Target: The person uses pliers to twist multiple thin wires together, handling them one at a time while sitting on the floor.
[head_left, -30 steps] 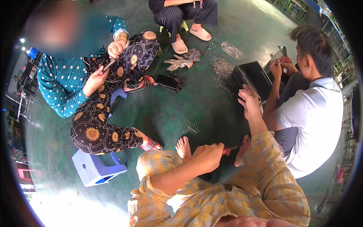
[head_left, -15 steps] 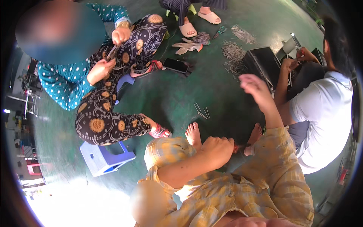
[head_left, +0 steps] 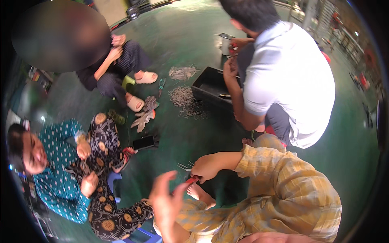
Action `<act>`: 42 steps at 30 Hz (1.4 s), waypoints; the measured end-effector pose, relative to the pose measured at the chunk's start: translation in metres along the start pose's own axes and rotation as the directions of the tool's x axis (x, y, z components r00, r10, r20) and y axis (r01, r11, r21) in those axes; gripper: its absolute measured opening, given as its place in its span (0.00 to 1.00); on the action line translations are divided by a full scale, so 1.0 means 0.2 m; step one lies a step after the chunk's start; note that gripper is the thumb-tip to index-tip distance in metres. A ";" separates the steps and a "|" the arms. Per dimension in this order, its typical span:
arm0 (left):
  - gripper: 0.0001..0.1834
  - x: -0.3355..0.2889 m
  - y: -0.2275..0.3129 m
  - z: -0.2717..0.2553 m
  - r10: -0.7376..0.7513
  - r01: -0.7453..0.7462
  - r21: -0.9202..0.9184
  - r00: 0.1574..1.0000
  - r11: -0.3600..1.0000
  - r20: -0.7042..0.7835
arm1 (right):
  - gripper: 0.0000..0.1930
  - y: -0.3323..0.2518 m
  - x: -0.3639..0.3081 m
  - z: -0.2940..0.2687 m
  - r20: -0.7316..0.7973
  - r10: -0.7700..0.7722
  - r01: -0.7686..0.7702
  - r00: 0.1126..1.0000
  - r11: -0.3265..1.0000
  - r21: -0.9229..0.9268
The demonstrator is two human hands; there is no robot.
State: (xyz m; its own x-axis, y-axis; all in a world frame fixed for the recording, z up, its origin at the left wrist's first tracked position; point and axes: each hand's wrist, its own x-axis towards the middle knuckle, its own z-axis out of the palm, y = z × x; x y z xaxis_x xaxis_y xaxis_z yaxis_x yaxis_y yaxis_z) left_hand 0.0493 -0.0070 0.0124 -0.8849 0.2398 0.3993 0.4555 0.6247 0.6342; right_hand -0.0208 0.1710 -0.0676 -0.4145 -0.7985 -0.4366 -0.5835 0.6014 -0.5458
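My right hand (head_left: 206, 166) reaches leftward from a yellow plaid sleeve and is closed on a red-handled tool (head_left: 188, 183); its working end cannot be made out. Nearer me, my left hand (head_left: 164, 200) is raised and blurred, thumb and fingers spread beside the tool's far end. Whether they touch it is unclear. Just beyond my right fist, several thin metal pieces (head_left: 186, 165) lie on the green floor. A bare foot (head_left: 201, 195) shows below the hands.
A person in a white shirt (head_left: 291, 77) crouches at a black bin (head_left: 208, 81). Heaps of thin metal pieces (head_left: 185, 101), gloves (head_left: 144, 119), green-handled pliers (head_left: 161, 86) and a phone (head_left: 144, 142) lie on the floor. Two more people sit at left, one in a teal dotted top (head_left: 60, 162).
The view has swung right. My right hand, raised and open before, has come down and is closed on the red-handled tool. My left hand, closed before, is now spread.
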 end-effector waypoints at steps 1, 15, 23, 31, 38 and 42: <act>0.16 0.02 0.02 -0.07 0.125 -0.127 0.008 0.962 0.992 -0.242 | 0.12 0.02 0.01 0.02 -0.032 0.021 -0.022 0.999 0.999 -0.028; 0.18 0.06 -1.42 -1.17 -0.395 0.446 -0.796 0.700 -0.408 0.595 | 0.08 -0.09 0.01 -0.08 0.058 0.214 -0.191 0.975 0.944 -0.269; 0.23 0.05 -2.15 -1.35 -0.334 0.410 -0.525 0.452 -0.746 0.827 | 0.10 -0.09 0.07 -0.04 -0.061 0.222 -0.230 0.973 0.944 -0.238; 0.14 0.08 -2.16 -1.37 -0.753 0.315 -0.760 0.173 -0.568 0.634 | 0.13 -0.15 0.04 -0.13 0.073 0.269 -0.237 0.960 0.927 -0.291; 0.16 0.08 -1.86 -1.31 -0.611 0.912 -0.405 0.355 0.062 0.707 | 0.13 -0.13 0.03 -0.10 0.046 0.320 -0.301 0.946 0.924 -0.236; 0.19 0.00 -2.06 -1.37 -0.548 0.882 -0.457 0.439 0.113 0.712 | 0.14 -0.17 0.01 -0.14 0.054 0.311 -0.290 0.949 0.926 -0.240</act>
State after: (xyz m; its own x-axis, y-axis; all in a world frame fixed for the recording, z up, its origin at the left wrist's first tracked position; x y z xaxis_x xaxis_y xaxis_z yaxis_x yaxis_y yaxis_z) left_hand -0.1114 -0.4691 -0.0680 -0.7074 0.2925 -0.6434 -0.6846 -0.0573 0.7267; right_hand -0.0218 0.1482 -0.0306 -0.5372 -0.5691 -0.6226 -0.5878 0.7819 -0.2076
